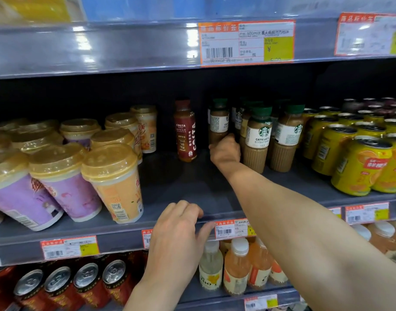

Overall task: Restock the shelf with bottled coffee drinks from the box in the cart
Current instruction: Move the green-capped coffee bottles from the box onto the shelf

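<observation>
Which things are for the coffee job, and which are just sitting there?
For the job: coffee bottles with green caps; one back bottle gripped by the right hand; shelf; left hand resting on its front edge.

Just sitting there: cups with lids; yellow cans; red cans and juice bottles below; price tags.

The right hand point(225, 152) hid the base of the green-capped, white-labelled plastic coffee bottle point(218, 122) it gripped; fingertips probably curled behind, unseen.
</observation>
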Action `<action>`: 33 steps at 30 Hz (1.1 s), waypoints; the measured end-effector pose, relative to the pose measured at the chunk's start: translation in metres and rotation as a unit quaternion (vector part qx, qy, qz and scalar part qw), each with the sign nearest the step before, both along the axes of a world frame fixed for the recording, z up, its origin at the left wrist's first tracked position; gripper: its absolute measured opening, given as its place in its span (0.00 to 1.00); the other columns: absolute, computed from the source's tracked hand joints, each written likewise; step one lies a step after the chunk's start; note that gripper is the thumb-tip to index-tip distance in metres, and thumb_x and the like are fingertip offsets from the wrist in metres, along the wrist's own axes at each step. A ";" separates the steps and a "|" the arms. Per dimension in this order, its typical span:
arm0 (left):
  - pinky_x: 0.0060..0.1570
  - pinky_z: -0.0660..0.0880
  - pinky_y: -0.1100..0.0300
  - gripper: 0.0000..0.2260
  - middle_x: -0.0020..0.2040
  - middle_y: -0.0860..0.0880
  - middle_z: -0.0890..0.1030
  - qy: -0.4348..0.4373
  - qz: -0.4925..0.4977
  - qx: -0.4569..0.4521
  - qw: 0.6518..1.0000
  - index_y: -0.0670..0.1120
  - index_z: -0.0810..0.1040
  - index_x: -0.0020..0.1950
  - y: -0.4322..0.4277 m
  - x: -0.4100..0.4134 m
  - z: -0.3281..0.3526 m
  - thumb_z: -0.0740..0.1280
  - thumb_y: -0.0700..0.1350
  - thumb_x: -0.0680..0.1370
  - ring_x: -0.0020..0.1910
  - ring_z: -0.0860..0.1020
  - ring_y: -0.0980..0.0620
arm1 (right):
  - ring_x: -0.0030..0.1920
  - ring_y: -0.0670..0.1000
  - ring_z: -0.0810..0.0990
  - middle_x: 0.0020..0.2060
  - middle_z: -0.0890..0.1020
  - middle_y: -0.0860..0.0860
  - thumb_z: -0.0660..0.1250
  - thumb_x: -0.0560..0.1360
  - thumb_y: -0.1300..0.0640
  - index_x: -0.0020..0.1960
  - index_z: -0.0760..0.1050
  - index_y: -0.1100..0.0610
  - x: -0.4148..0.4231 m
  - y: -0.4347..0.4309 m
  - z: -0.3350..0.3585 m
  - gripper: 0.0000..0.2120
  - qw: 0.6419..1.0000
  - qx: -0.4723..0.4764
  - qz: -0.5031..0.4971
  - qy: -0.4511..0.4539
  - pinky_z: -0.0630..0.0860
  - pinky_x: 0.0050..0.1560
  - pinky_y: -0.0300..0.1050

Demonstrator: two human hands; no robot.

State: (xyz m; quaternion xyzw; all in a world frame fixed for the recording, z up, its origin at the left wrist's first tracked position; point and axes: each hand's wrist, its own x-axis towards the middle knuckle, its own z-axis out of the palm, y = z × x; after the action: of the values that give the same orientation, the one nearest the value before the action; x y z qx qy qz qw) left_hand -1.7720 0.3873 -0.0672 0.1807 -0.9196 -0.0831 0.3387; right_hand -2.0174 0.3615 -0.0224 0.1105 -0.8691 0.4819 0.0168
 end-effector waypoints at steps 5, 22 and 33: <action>0.42 0.66 0.65 0.11 0.39 0.59 0.72 -0.002 -0.003 0.004 1.000 0.51 0.79 0.44 0.000 0.000 0.001 0.77 0.55 0.70 0.41 0.69 0.59 | 0.65 0.61 0.77 0.64 0.77 0.61 0.74 0.75 0.55 0.68 0.65 0.63 0.006 0.007 0.000 0.29 1.000 0.011 0.019 -0.011 0.74 0.61 0.50; 0.53 0.77 0.46 0.16 0.52 0.46 0.81 -0.107 -0.028 0.002 0.994 0.44 0.81 0.57 0.044 0.032 0.024 0.76 0.46 0.72 0.54 0.76 0.43 | 0.64 0.49 0.75 0.64 0.78 0.49 0.66 0.77 0.53 0.70 0.70 0.50 0.184 0.206 -0.001 0.22 0.983 0.006 0.166 0.078 0.70 0.63 0.41; 0.72 0.56 0.65 0.27 0.77 0.52 0.65 -0.411 -0.194 0.132 0.881 0.55 0.63 0.77 0.211 0.156 -0.107 0.62 0.60 0.80 0.76 0.63 0.53 | 0.58 0.58 0.78 0.57 0.79 0.55 0.62 0.75 0.53 0.62 0.73 0.55 0.312 0.433 -0.171 0.16 0.946 0.261 0.120 -0.150 0.76 0.55 0.52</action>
State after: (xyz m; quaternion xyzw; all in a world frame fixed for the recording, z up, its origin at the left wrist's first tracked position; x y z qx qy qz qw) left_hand -1.6157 0.5982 -0.1738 0.0598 -0.9734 -0.1861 -0.1198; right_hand -1.7054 0.7941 -0.1936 0.1408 -0.9373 0.2473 -0.2012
